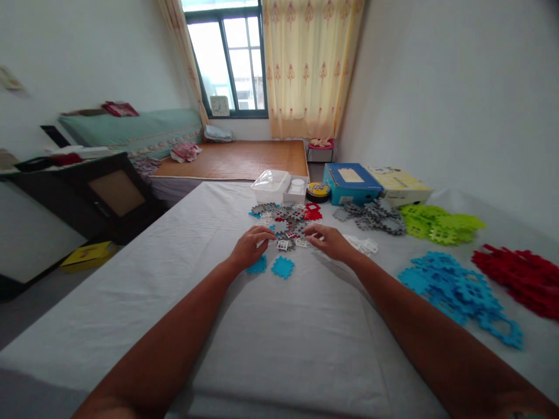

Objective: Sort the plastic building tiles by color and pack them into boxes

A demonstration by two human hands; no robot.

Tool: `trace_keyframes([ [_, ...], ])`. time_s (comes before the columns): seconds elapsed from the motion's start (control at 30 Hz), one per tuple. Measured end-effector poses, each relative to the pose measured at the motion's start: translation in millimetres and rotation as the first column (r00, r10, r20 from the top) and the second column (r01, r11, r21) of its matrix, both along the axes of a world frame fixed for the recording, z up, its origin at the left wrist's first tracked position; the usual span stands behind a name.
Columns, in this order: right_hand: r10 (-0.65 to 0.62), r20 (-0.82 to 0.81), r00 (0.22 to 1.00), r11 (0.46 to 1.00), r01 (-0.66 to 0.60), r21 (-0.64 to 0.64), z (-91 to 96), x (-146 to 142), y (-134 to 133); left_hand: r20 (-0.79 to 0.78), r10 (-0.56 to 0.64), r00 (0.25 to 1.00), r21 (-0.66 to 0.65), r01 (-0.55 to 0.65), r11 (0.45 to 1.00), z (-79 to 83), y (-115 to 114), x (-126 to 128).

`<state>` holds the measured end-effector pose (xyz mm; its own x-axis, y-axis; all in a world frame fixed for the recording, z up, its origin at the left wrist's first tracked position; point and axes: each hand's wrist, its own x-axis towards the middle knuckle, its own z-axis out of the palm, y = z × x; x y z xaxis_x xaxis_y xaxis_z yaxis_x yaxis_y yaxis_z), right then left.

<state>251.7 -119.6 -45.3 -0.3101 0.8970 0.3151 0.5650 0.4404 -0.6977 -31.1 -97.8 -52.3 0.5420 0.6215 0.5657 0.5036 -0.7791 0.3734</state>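
Both my arms reach forward over a table covered in a white cloth (183,279). My left hand (250,245) and my right hand (328,240) rest at the near edge of a flat assembly of interlocked grey, white, red and blue puzzle-like pieces (288,220). The fingers of each hand are curled and pinch at small white and grey pieces at that edge; I cannot make out exactly which piece each holds. Two loose blue pieces lie just below my hands: one (283,267) lies free, the other (257,266) is partly under my left wrist.
To the right lie heaps of pieces: grey (371,215), green (439,224), blue (458,294), red (522,276), and a few white ones (362,244). At the far edge stand a clear plastic box (271,181), a round tin (317,190), a blue box (351,181) and a yellow box (399,183). A bed stands beyond.
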Motion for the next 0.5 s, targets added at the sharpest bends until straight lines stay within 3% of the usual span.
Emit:
trace_keyframes([
  [0.07,0.01,0.178,0.984,0.989,-0.037,0.145,-8.4,-14.1,-5.7,-0.018,0.01,1.0,-0.006,-0.01,1.0,-1.0,0.2,0.0],
  [0.2,-0.175,0.352,0.919,0.956,0.073,0.283,-23.6,-24.2,-5.1,-0.086,-0.03,0.996,-0.011,0.029,1.0,-2.4,-2.7,4.1],
  [0.3,-0.257,0.391,0.883,0.948,0.153,0.278,-27.7,-22.5,1.0,-0.134,-0.08,0.988,-0.025,0.077,0.997,-3.3,-5.7,7.7],
  [0.5,-0.164,0.408,0.898,0.968,0.067,0.242,-24.2,-23.9,-2.3,-0.164,-0.144,0.976,-0.042,0.139,0.989,-4.9,-4.6,8.4],
])
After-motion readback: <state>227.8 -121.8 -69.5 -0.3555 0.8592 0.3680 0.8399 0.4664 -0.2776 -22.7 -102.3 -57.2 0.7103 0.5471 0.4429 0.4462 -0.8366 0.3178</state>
